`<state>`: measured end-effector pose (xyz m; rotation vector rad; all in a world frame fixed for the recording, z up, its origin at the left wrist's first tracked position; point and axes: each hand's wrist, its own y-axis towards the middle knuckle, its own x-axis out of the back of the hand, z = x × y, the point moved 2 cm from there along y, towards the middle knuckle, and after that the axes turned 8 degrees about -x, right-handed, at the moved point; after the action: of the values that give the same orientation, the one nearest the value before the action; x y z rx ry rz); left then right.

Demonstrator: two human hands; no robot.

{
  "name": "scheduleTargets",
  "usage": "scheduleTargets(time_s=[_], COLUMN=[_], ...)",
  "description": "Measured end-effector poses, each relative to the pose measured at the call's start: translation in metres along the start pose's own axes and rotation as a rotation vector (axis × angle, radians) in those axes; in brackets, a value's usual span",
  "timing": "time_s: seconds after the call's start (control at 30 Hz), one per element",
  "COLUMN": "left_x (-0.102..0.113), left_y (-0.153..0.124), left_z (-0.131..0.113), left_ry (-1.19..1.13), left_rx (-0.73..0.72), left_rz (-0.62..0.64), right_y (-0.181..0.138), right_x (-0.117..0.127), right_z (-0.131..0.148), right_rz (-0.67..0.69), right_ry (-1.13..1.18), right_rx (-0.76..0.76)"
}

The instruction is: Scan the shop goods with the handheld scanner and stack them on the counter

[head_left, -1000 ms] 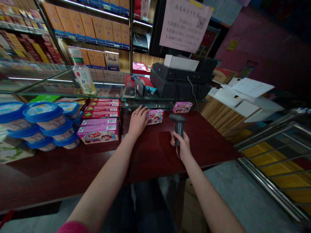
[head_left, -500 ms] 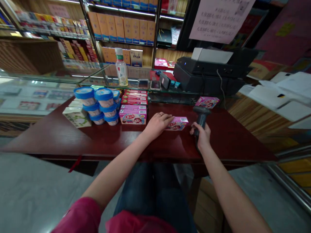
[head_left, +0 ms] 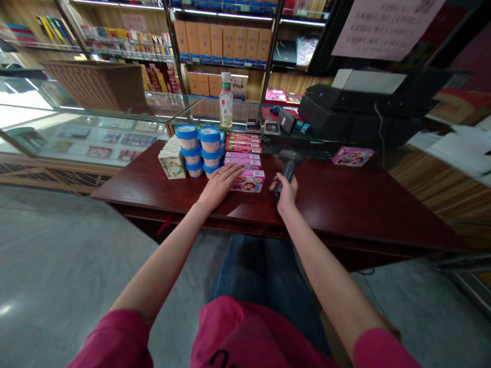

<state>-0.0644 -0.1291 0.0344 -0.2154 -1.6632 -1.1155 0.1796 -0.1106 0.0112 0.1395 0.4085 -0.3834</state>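
My left hand [head_left: 221, 185] grips the left end of a small pink box [head_left: 249, 182], its fingers lying over the top. This box stands on the dark red desk, right in front of a row of similar pink boxes [head_left: 245, 159]. My right hand [head_left: 287, 190] is wrapped around the handle of a black barcode scanner [head_left: 286, 171], whose blurred head is just right of the pink box. Behind the pink row are red boxes [head_left: 242, 143]. Stacked blue-lidded tubs [head_left: 200, 148] and pale green-patterned packs [head_left: 173, 162] stand to the left.
Another pink box [head_left: 353, 156] lies at the desk's [head_left: 345, 204] back right. A drink bottle [head_left: 226, 102] stands on the glass counter behind. Black cash-register equipment [head_left: 341, 112] is at the right rear, and a wicker basket [head_left: 95, 84] sits at the left.
My left hand has brought the pink box leftward to the front of the pink row. The scanner in my right hand has moved left too, and the view has shifted.
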Motion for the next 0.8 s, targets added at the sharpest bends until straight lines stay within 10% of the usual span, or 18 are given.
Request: scheduleTargets(time_s=[0.2,0.43,0.63,0.8], left_x=[0.000,-0.001,-0.027,-0.095], left_y=[0.004,0.009,0.059,0.145], left_z=[0.013,0.009,-0.052,-0.115], left_ry=[0.068,0.129,0.101,0.071], left_rx=[0.056,0.072,-0.193,-0.449], left_rz=[0.022,-0.014,0.011,0.048], right_y=[0.011,0.031,0.071,0.112], right_x=[0.004,0.064,0.116,0.178], right_z=[0.002,0.014,0.029,0.060], right_rz=[-0.026,-0.099,-0.237,-0.257], right_ry=[-0.034,-0.017,0.035,0.003], right_rx=[0.036,0.022,0.048,0.154])
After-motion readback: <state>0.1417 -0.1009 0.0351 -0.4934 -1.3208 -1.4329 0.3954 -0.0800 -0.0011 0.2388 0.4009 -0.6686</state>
